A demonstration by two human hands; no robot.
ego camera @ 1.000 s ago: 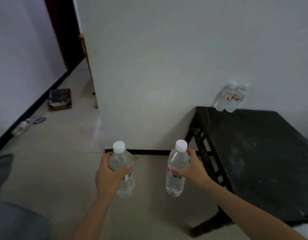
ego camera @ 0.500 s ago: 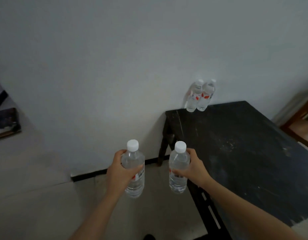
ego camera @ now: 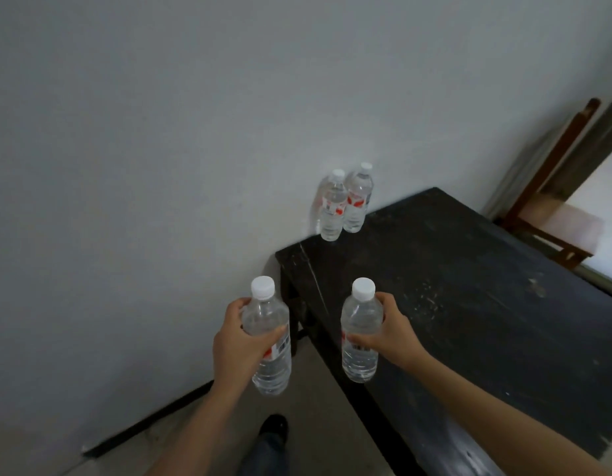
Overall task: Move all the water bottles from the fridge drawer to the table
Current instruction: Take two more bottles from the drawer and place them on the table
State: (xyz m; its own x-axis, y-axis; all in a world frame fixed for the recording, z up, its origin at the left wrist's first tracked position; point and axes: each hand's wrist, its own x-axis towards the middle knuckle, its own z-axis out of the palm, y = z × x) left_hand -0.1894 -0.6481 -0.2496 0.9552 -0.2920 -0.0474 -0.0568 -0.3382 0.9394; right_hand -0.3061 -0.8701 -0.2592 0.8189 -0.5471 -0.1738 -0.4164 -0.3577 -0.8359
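Head view. The person has closed on the dark surface. The right hand, fingers curled round the right bottle, now holds it above the near edge, where a second ago it hung over floor. The left hand, fingers wrapped round the left bottle, stops just short of the corner. Two standing bottles wait by the wall; setting-down is probably next

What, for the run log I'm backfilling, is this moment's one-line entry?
phase: carry | left hand: grips left bottle | right hand: grips right bottle | table: two standing bottles at far corner
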